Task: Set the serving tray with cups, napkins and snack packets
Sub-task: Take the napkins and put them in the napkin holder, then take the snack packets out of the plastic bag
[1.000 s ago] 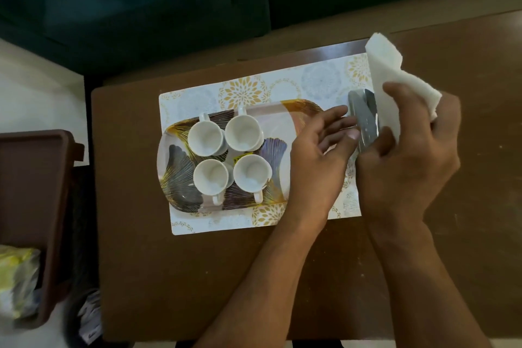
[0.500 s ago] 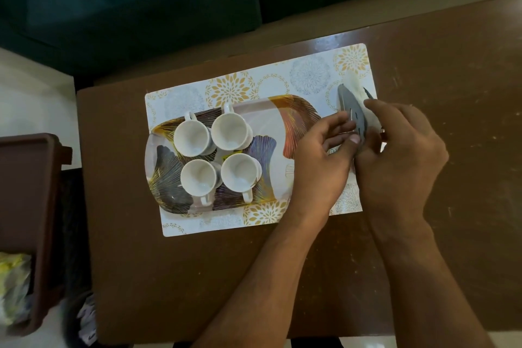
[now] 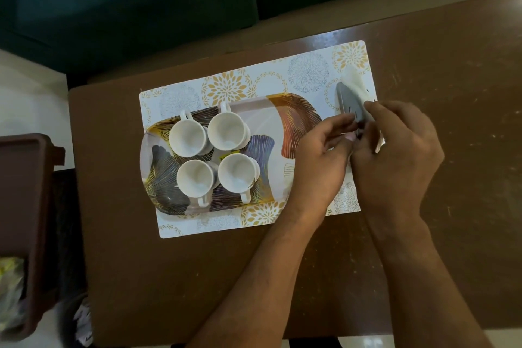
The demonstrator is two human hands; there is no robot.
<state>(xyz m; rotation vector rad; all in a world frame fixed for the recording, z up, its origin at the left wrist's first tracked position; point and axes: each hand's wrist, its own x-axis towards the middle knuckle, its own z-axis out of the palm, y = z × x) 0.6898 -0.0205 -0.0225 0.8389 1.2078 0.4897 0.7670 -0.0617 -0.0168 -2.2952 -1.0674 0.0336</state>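
A patterned serving tray (image 3: 254, 106) lies on a floral placemat (image 3: 308, 73). Several white cups (image 3: 187, 137) stand on the tray's left half. Just past the tray's right end, a grey napkin holder (image 3: 347, 96) stands on the placemat, and a white napkin (image 3: 355, 79) shows behind it. My left hand (image 3: 319, 161) reaches over the tray's right end and pinches the holder's near end. My right hand (image 3: 395, 155) meets it from the right, fingers on the napkin at the holder. The hands hide the holder's near part.
The placemat sits on a brown table (image 3: 169, 277) with bare surface in front and to the right. A brown bin (image 3: 25, 206) stands off the table's left edge, with a yellowish packet (image 3: 10, 277) below it. Dark cabinets run along the far side.
My right hand brought the raised white napkin down to the holder, so most of it is now hidden. Both hands closed in on the holder's near end.
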